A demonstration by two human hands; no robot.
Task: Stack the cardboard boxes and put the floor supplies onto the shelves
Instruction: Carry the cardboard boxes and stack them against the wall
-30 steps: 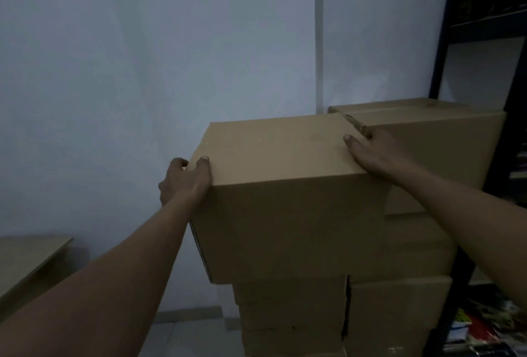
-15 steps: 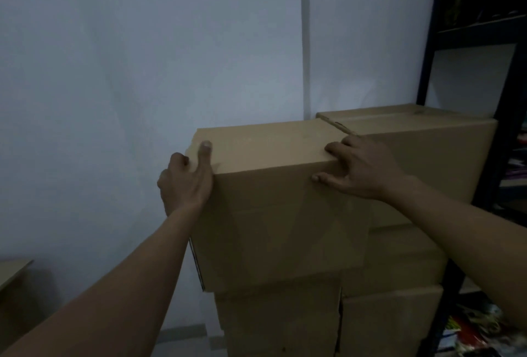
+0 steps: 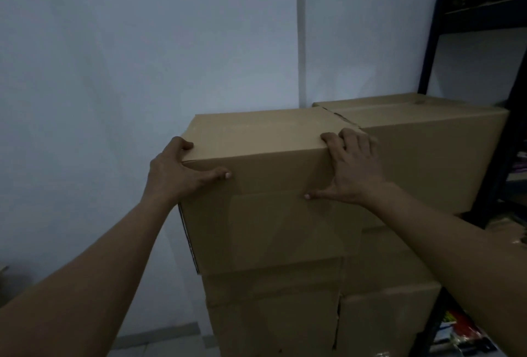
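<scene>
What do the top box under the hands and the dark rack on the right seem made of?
Top box: plain brown cardboard, matte; creased fold edges and a fluted-looking left edge. Rack: dark, smooth upright and shelf, probably painted metal; dim light leaves it open.

Figure: the person's two arms, head view.
The left hand [image 3: 174,170] and right hand [image 3: 355,170] show short-trimmed nails; both forearms are uncovered from wrist to frame edge.

A closed plain brown cardboard box [image 3: 271,200] sits upright on top of a stack of similar brown boxes [image 3: 271,314], overhanging its left edge slightly. Its right side touches a second stack's closed top box [image 3: 427,151], which stands next to a black metal shelf unit [image 3: 430,57].
</scene>
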